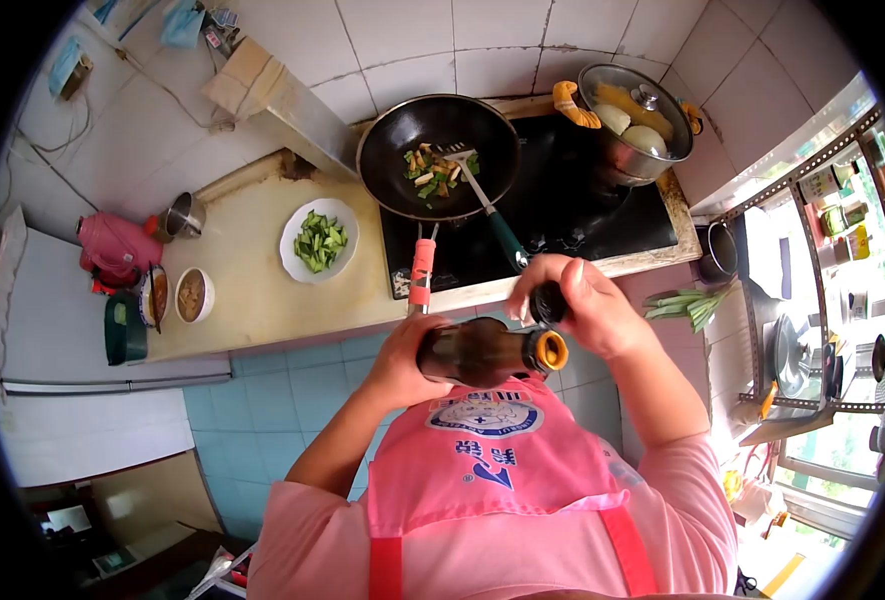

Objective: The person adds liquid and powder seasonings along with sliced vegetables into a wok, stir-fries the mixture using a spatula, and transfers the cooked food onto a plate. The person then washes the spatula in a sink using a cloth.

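My left hand (pixel 399 362) is wrapped round a dark brown bottle (pixel 482 352), which lies tilted with its yellow-rimmed mouth pointing right. In my right hand (pixel 597 308), fingers closed, is a black bottle cap (pixel 548 302), held apart from the mouth just above it. Beyond both hands a black wok (pixel 387 180) sits on the stove, with chopped green and brown food (pixel 437 175) in it. A slotted spatula (pixel 502 235) with a green handle rests in the wok. The wok's pink-wrapped handle (pixel 421 272) points toward my left hand.
A white plate of cut green vegetable (pixel 295 263) stands on the counter (pixel 242 300). Left of it are a small bowl (pixel 208 297) and a pink kettle (pixel 122 245). A lidded pot (pixel 642 165) is on the stove (pixel 602 225). Green onions (pixel 697 305) and a shelf rack (pixel 820 350) are at right.
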The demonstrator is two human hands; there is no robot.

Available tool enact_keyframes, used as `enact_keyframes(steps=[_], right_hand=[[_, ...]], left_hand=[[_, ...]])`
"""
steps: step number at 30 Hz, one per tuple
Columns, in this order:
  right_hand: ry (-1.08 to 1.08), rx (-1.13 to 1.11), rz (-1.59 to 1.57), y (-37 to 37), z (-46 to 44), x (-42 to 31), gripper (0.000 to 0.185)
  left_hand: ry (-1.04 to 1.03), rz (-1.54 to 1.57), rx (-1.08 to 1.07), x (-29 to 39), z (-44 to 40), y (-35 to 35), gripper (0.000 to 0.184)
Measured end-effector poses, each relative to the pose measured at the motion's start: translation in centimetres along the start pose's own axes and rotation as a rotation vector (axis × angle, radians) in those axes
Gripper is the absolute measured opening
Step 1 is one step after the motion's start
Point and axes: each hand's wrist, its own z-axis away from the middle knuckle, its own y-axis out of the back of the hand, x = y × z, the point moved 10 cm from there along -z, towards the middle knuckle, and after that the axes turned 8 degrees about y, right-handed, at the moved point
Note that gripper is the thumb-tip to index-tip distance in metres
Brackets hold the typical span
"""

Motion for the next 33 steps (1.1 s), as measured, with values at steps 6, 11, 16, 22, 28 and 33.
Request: enact_keyframes(steps=[6,11,16,22,28,33], right_hand=[[-0.058,0.202,-0.147,3.0,3.4,5.0,0.054],[-0.178,0.316,-0.153,4.8,8.2,8.9,0.043],[-0.214,0.431,-0.137,5.7,10.8,10.4,0.031],[-0.204,0.466,-0.153,5.7,11.6,9.4,0.025],[-0.201,0.478,-0.167,5.6,11.9,9.3,0.025],[-0.21,0.485,-0.188,5.6,12.0,9.3,0.025]], left_hand=[[0.32,0.092,0.215,-5.8,1.1,4.5,0.073],[0.461,-0.232,0.443,-11.1,0.8,10.2,0.075],[0.441,-0.463,0.538,-14.3,-0.7,13.4,0.07],[0.511,-0.691,0.519,-16.0,-2.6,14.8,0.066],[0.57,-0.82,0.507,-15.9,-4.0,15.2,0.062],[0.635,-0.925,0.463,-16.3,-4.7,15.5,0.065]])
